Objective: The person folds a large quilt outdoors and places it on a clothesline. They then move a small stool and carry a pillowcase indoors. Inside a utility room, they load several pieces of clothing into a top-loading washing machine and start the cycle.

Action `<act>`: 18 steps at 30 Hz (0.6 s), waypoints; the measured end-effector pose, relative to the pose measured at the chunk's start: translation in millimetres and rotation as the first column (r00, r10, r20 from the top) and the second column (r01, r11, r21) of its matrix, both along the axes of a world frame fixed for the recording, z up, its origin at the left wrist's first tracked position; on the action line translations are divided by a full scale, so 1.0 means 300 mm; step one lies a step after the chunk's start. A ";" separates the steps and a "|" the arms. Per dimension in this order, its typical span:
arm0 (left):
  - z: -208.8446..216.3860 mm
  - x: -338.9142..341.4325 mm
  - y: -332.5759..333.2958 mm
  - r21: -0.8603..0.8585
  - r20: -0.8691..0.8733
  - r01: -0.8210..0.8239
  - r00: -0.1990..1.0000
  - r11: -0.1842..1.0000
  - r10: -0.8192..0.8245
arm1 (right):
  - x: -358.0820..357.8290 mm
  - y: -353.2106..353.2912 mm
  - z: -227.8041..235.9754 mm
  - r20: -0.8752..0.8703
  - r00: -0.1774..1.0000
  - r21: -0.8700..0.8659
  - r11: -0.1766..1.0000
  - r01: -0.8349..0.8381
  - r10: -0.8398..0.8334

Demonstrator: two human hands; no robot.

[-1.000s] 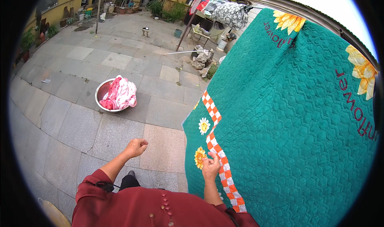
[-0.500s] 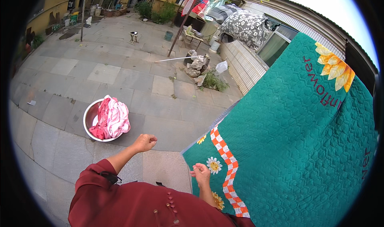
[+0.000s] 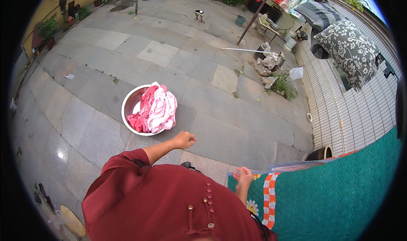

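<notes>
Over the paving, my left hand (image 3: pixel 184 140) has its fingers curled in and holds nothing visible. It is nearest to a metal basin (image 3: pixel 132 100), just beyond it to the left. Crumpled pink-and-white cloth (image 3: pixel 163 111) and red cloth (image 3: pixel 147 102) fill most of the basin. My right hand (image 3: pixel 243 177), with bent fingers partly apart and nothing seen in them, is beside the left edge of a hanging green quilt (image 3: pixel 330 194). An orange-and-white checked band and daisy prints run along that edge. Any contact between hand and quilt cannot be made out.
Grey stone paving (image 3: pixel 220 130) spreads ahead. A pole (image 3: pixel 256 18), rocks with a plant (image 3: pixel 283 85) and a white stick (image 3: pixel 246 50) lie farther off. Patterned dark bedding (image 3: pixel 347 46) hangs by the tiled wall (image 3: pixel 335 109) on the right. A dark pot (image 3: pixel 320 153) stands below it.
My view has swung right and down, so the quilt fills less of it, low at the right. The basin and both hands appear farther right. Both hands keep nearly the same pose.
</notes>
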State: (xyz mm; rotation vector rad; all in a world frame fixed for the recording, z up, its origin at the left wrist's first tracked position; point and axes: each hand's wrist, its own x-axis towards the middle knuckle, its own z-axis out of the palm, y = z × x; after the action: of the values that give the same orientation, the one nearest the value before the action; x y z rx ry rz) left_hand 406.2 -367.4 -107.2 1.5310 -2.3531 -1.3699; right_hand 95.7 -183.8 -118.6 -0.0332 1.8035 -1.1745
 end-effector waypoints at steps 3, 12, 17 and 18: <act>-0.078 -0.002 -0.138 0.045 0.003 -0.126 0.992 0.991 0.126 | -0.104 -0.217 -0.060 0.004 0.995 -0.069 0.993 -0.095 0.095; -0.276 0.018 -0.562 0.259 0.094 -0.601 0.795 0.756 0.599 | -0.329 -0.893 -0.186 -0.039 0.975 -0.107 0.970 -0.220 0.217; -0.483 -0.085 -0.933 0.342 0.073 -0.535 0.835 0.772 0.546 | -0.414 -1.072 -0.357 0.032 0.998 0.007 0.998 -0.058 0.058; -0.538 -0.116 -1.022 0.356 0.077 -0.520 0.844 0.777 0.530 | -0.425 -1.100 -0.401 0.055 0.998 0.042 0.999 -0.028 0.026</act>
State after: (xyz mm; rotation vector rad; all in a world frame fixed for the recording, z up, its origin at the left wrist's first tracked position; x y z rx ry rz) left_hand 371.4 -674.1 -268.6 2.0316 -1.4988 -1.6948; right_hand -31.7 -513.7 -238.9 -0.0009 1.7751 -1.1070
